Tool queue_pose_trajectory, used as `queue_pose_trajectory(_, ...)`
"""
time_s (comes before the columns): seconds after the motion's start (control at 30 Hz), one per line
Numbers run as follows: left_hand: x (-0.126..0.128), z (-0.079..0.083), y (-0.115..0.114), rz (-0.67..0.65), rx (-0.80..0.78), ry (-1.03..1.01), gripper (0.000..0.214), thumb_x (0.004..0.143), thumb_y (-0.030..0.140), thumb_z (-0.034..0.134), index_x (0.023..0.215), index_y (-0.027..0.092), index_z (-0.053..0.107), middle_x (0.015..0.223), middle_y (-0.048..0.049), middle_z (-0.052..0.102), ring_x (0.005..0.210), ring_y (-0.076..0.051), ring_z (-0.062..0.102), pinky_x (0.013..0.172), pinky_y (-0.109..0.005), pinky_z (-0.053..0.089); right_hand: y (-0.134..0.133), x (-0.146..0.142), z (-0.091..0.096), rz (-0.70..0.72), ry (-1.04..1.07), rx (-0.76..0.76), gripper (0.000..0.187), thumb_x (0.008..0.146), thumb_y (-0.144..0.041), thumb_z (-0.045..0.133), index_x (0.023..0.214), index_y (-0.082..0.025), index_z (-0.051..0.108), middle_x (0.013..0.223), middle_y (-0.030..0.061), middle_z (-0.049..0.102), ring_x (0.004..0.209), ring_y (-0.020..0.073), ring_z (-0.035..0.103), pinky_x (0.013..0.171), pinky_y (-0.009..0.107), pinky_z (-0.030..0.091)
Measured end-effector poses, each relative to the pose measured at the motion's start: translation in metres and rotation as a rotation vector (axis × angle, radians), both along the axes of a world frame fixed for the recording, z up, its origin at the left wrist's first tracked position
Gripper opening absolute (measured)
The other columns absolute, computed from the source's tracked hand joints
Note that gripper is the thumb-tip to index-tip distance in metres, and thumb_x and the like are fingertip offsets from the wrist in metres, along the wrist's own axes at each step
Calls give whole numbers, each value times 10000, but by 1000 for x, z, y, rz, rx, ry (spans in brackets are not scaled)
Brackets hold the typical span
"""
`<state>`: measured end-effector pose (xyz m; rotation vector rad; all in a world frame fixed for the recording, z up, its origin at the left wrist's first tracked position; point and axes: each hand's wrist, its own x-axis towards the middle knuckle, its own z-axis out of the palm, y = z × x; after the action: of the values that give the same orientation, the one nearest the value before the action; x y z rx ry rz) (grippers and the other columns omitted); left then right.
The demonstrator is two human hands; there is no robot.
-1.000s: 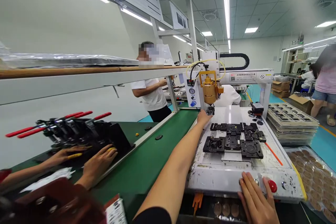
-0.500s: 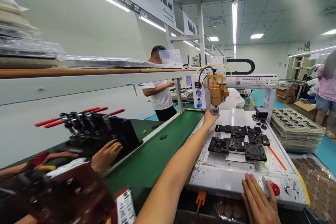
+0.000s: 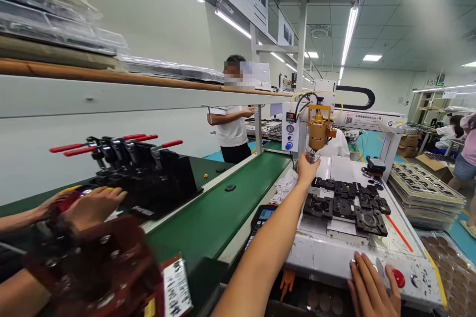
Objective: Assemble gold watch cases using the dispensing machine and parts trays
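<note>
My left hand (image 3: 307,168) is stretched far forward over the white machine bed (image 3: 338,252). Its fingers are pinched on a small round part right under the gold dispensing head (image 3: 318,132). My right hand (image 3: 372,290) lies flat with fingers spread on the machine's front panel, beside the red button (image 3: 399,278). Black fixture blocks (image 3: 345,202) sit on the bed between my two hands.
A green conveyor belt (image 3: 219,210) runs on the left, with a co-worker's hands (image 3: 92,203) at a black clamp jig with red handles (image 3: 141,168). A handheld controller (image 3: 260,219) lies by the belt. Stacked trays (image 3: 424,188) stand right. A person in white stands behind.
My view has swung left and up. My left hand has lifted the small part closer to the gold head's tip. My right hand has stayed on the front panel.
</note>
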<state>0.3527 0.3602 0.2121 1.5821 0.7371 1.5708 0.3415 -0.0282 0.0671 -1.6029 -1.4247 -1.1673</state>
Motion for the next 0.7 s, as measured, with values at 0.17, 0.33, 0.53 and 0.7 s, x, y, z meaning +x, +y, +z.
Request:
queue_pose_trajectory(0.17,-3,-5,-4,38,27,48,346,1016,379,740,1284,166,686,1291,-103,706,1150,-274,698,1025,-517,588,1,3,-7,-11,2,10,422,1081,-300,634,1497,-246,677,1282,119,825,1020,287,851,1343,528,247)
queue_pose_trajectory(0.33,-5,-3,-9,38,49,53,359,994,372,761,1277,168,680,1263,-97,713,1143,-274,697,1040,-518,571,-2,5,-8,-38,-59,-20,529,1055,-246,666,1579,-217,605,1320,151,803,1018,300,851,1341,549,248)
queue_pose_trajectory(0.53,-8,1,-15,35,48,42,503,846,269,878,1283,174,646,1258,-116,712,1166,-276,683,1063,-459,539,-7,6,-6,-53,-66,-59,599,1053,-224,677,1636,-238,540,1343,135,792,1033,304,848,1343,552,247)
queue_pose_trajectory(0.7,-11,3,-18,28,42,34,519,814,243,883,1269,203,636,1249,-127,709,1166,-272,683,1030,-399,541,-12,6,-2,-55,-53,-118,582,1041,-167,674,1608,-248,574,1398,121,763,1074,301,839,1351,541,243)
